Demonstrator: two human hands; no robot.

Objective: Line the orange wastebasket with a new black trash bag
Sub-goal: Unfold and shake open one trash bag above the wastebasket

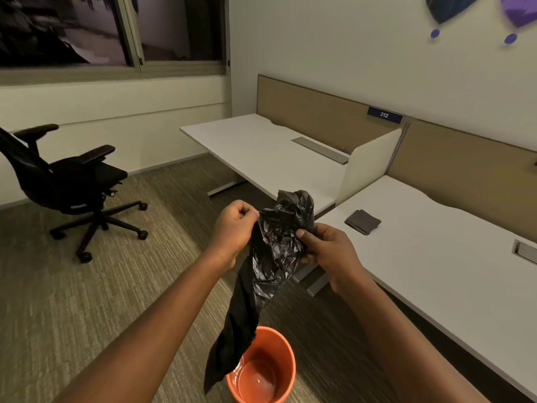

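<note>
While both hands pinch its crumpled top, left hand (236,228) and right hand (325,251), black trash bag (261,274) hangs below them over unlined orange wastebasket (287,367); step: finding the mouth; next: spreading it open

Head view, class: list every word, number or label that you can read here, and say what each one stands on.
"212": white digits on a dark blue plate fixed atop the tan desk screen.
No other text shows: the black bag, the orange wastebasket and the folded dark item on the near desk bear no readable print.
</note>
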